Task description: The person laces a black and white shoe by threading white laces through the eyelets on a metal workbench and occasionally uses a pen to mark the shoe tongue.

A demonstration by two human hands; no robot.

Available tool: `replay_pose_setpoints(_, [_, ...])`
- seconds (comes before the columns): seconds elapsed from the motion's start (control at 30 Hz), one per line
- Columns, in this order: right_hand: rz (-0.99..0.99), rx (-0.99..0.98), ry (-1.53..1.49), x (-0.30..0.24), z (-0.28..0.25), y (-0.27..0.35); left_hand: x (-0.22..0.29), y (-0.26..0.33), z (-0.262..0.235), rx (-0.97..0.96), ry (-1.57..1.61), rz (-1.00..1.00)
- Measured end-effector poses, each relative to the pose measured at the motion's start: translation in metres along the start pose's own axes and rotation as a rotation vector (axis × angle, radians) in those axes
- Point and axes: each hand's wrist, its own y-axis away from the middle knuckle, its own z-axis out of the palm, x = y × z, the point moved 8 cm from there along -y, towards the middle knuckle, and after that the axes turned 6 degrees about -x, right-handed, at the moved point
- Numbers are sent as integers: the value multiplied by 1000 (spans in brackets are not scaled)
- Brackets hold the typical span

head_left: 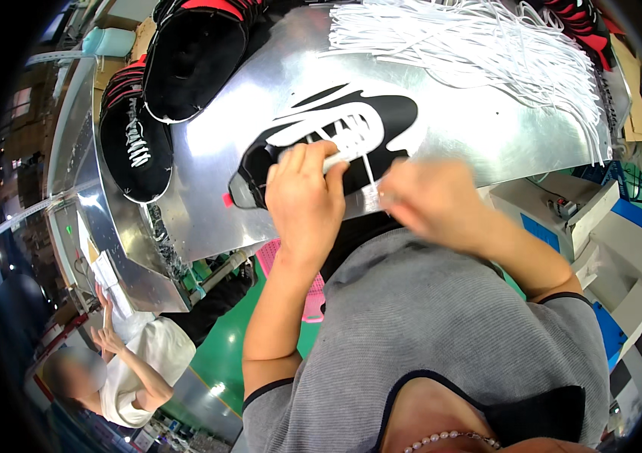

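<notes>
A black-and-white shoe upper [400, 113] lies flat on the metal tabletop, its toe to the right and its heel, with a small red tab, to the left. A white shoelace [368, 170] is threaded through some of its eyelets and runs taut toward me. My left hand [306, 192] is closed on the near side of the shoe upper by the lacing, fingers bent over its edge. Smeared by motion, my right hand [438, 200] is at the near edge of the table, closed around the shoelace's loose end. Its fingertips are hard to make out.
Many white laces [472, 45] lie in a spread bundle at the back right of the metal table [208, 204]. Stacks of black-and-red shoe uppers [136, 140] stand at the left. A grey-and-blue machine [615, 264] is at my right. Another person [147, 362] works at the lower left.
</notes>
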Motion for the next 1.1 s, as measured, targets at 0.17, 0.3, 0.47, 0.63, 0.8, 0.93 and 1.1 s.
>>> replay_pose_setpoints(0.17, [-28, -155, -249, 3, 26, 31, -22, -9, 1, -3, 229, -116])
replay_pose_setpoints(0.3, [421, 206, -652, 60, 5, 1, -3, -9, -10, 38, 362, 37])
replay_pose_setpoints(0.47, [339, 209, -917, 56, 14, -25, 19, -4, -23, 81, 339, 93])
replay_pose_setpoints(0.63, [221, -297, -1633, 9, 22, -12, 32, -4, -37, 139, 307, 172])
replay_pose_setpoints(0.8, [275, -402, -1328, -6, 21, -4, 26, -8, -48, 198, 280, 134])
replay_pose_setpoints(0.93, [82, -344, -967, -2, 15, 24, 23, -16, -44, 135, 252, 126])
replay_pose_setpoints(1.1, [107, 122, -782, 33, -13, -18, 7, -13, 10, -46, 52, 104])
